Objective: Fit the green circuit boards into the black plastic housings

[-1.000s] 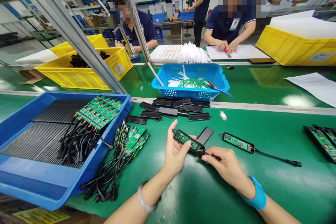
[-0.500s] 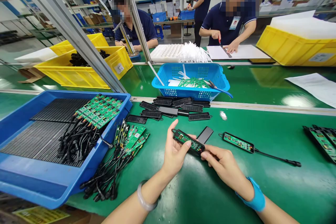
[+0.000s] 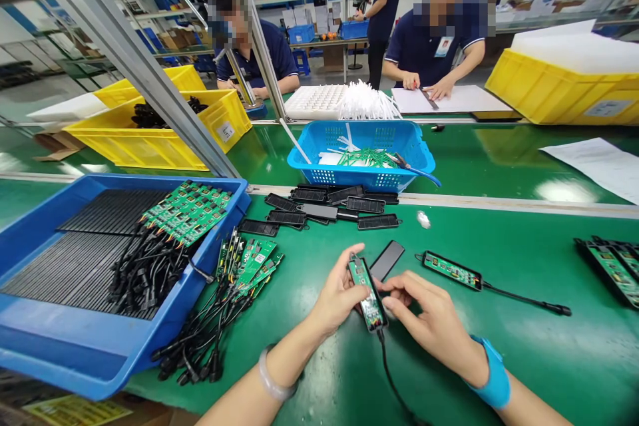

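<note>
My left hand (image 3: 339, 296) grips a narrow black case (image 3: 382, 326) with a green circuit board (image 3: 369, 299) lying in it, thumb across the board. The case is tilted, its lower end towards me, and a black cable (image 3: 385, 363) hangs from that end. At the case's right edge, my right hand (image 3: 424, 309) has its thumb and fingertips closed against the side; the exact contact is partly hidden. Just behind the hands lies a plain dark cover (image 3: 388, 259). Further right rests another cased board (image 3: 452, 271) with its cable stretched out.
Several black case pieces (image 3: 324, 213) lie behind my hands, before a blue basket (image 3: 319, 173). Left are loose wired boards (image 3: 254, 263) and a blue tray (image 3: 60, 339). More cased boards (image 3: 612, 273) sit far right. A metal post (image 3: 130, 66) slants at left; co-workers (image 3: 424, 33) sit opposite.
The case has swung from pointing sideways to pointing towards me, and its cable now shows. My right hand has shifted from the cable end to the case's right side.
</note>
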Tool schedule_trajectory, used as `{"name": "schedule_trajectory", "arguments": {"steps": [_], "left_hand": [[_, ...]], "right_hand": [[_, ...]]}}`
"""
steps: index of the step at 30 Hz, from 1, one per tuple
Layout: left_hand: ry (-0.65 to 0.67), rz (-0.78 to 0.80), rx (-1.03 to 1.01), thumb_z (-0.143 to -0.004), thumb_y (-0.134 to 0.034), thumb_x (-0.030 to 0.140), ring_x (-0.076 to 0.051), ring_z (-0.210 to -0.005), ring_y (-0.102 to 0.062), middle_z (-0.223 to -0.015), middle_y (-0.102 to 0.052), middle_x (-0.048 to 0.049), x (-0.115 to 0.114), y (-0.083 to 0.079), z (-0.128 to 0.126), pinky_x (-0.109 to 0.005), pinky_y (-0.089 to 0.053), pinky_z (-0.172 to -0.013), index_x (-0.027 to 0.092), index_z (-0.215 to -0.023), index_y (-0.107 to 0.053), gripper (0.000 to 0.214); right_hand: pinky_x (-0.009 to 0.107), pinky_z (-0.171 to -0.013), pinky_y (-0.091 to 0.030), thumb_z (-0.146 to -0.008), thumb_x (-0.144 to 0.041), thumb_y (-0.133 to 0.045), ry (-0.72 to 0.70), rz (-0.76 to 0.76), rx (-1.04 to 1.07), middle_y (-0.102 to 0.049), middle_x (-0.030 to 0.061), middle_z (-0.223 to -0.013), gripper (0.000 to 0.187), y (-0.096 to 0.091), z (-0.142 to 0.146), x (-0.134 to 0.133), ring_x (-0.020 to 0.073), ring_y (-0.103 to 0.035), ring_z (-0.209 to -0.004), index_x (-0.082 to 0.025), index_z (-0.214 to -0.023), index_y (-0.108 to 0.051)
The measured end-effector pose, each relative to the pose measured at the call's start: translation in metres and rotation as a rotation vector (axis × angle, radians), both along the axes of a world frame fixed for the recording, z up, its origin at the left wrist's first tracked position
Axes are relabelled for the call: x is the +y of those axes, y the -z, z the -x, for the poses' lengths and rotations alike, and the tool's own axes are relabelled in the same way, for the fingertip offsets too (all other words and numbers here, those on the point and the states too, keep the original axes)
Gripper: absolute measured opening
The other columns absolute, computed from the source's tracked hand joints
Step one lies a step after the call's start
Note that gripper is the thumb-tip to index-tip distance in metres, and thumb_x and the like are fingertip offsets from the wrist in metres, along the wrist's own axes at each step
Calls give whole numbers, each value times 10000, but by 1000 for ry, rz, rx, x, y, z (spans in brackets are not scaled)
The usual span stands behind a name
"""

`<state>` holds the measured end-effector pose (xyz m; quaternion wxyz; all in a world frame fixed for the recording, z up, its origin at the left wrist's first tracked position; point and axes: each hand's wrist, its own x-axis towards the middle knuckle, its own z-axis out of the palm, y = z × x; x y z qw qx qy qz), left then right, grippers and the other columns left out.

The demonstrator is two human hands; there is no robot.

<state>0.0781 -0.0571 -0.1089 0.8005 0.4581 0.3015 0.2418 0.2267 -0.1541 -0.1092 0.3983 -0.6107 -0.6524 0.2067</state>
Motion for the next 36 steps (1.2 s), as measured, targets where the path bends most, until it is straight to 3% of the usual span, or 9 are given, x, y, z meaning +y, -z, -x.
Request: {"name": "schedule_trajectory", "arguments": {"steps": [3, 6, 10, 15, 21, 26, 28, 32, 36], "left_hand": [[164, -19, 47, -590, -565, 29, -92, -624, -531, -712, -581, 46, -3, 3, -1, -187, -369, -546, 163, -1318, -387, 762], [294, -68, 62, -576, -527, 26, -137, -735, -579, -791, -614, 5, -8, 9, -2, -215, -399, -593, 143, -1386, -306, 848], [322, -104, 98, -571, -534, 39, -144, -756, -574, -800, -580, 6, -9, 15, -2, -246, -420, -646, 129, -1416, -267, 890], [337, -60, 65, -587, -559, 56, -129, -705, -565, -769, -579, 16, -8, 15, -1, -244, -420, -633, 155, -1417, -267, 885], [323, -42, 64, -596, -574, 42, -109, -621, -554, -721, -606, 19, -11, 18, -2, -217, -413, -558, 159, -1407, -285, 869], [289, 23, 33, -602, -631, 58, -106, -584, -580, -732, -624, 19, -12, 13, -4, -211, -455, -535, 184, -1296, -390, 746], [205, 70, 36, -644, -682, 143, -111, -582, -589, -790, -644, -7, -10, 8, -3, -209, -471, -502, 195, -1278, -375, 706], [98, 88, 40, -684, -739, 268, -127, -618, -612, -924, -668, -74, -4, 0, 0, -247, -522, -513, 204, -1319, -275, 789], [59, 117, -8, -688, -751, 291, -153, -717, -641, -1000, -651, -96, -2, -1, 2, -294, -540, -618, 217, -1308, -275, 785]], "right_hand": [[256, -621, -458, -925, -175, -477, 1, -199, -216, -599, 49, -840, 206, 5, -1, 0, 142, -573, -708, -201, -1086, -603], [260, -588, -448, -922, -147, -473, -24, -283, -422, -604, 62, -826, 226, 7, -2, 1, 145, -560, -686, -180, -1092, -619], [258, -568, -430, -929, -137, -452, -66, -351, -550, -625, 61, -761, 218, 4, -3, 1, 142, -553, -653, -147, -1014, -653], [263, -554, -391, -924, -138, -468, -89, -423, -538, -634, 48, -687, 204, 3, -6, 1, 136, -534, -601, -153, -955, -669], [275, -589, -407, -919, -145, -445, -87, -270, -452, -646, 51, -749, 206, 5, -3, 0, 151, -553, -645, -186, -890, -645], [248, -605, -436, -941, -199, -384, -108, 11, -215, -587, 33, -766, 227, -3, -7, 8, 145, -543, -679, -199, -782, -545], [231, -628, -449, -940, -216, -400, -26, 98, -231, -590, 21, -763, 223, -6, -24, 21, 138, -559, -695, -201, -760, -531], [274, -658, -435, -892, -202, -452, 319, 180, -475, -614, 73, -793, 189, -7, -85, 58, 188, -587, -742, -164, -756, -578], [287, -622, -411, -848, -139, -461, 409, 219, -564, -613, 102, -750, 232, -10, -123, 83, 212, -600, -719, -140, -660, -597]]}}
